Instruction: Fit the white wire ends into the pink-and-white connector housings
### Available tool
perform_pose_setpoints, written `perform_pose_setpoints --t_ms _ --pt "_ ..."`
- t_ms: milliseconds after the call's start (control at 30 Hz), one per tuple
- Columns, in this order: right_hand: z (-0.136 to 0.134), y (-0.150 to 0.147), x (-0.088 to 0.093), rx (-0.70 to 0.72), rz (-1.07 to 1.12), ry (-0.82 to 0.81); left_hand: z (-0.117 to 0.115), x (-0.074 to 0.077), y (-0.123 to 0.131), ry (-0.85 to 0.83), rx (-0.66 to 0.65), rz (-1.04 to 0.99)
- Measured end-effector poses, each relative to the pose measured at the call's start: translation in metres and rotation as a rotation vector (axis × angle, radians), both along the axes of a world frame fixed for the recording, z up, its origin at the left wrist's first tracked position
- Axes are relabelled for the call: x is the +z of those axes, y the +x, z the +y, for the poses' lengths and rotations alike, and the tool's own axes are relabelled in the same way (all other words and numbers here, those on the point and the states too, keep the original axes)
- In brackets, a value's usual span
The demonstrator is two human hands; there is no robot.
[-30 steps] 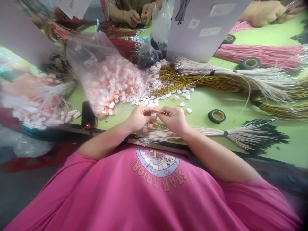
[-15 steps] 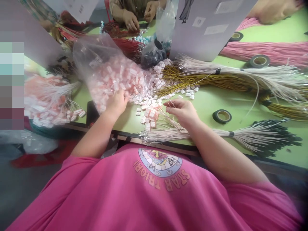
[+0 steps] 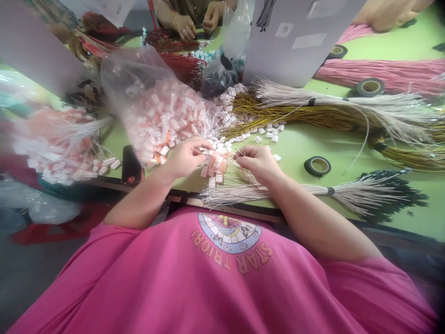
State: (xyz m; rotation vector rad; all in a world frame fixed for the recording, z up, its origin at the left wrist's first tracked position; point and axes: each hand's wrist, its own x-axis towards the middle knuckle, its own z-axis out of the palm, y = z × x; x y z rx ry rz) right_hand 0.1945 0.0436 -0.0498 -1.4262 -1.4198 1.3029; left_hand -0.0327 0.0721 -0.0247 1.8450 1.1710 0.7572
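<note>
While the right hand (image 3: 257, 163) pinches a thin wire (image 3: 235, 157), the left hand (image 3: 187, 158) (whether its fingertips grip anything, I cannot tell) is beside the pale connectors (image 3: 218, 163), between both hands on the near side of the green table (image 3: 292, 150).

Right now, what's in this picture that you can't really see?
All in the head view:
Whether the left hand grips anything: too small, and its own fingertips hide it.
The tip of the thin wire at the right hand: too fine.
The lower pieces in the clear bag: hidden under upper ones.
The writing on the papers: too blurred.
Part of a co-worker's hand: cut off by the top edge.
</note>
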Motion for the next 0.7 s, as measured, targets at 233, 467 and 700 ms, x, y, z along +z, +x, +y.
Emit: perform_pose_setpoints --t_ms 233,467,700 --pt "0.001 0.001 -0.003 -0.019 0.033 0.012 -0.01 -0.01 0.033 -0.448 -0.062 -0.428" --pt "0.006 0.007 -0.01 0.107 0.083 -0.055 -0.013 -0.018 0.039 -0.573 -0.084 -0.349" --pt "0.01 0.012 -0.009 0.163 0.061 -0.072 -0.011 -0.025 0.039 -0.445 -0.028 -0.375"
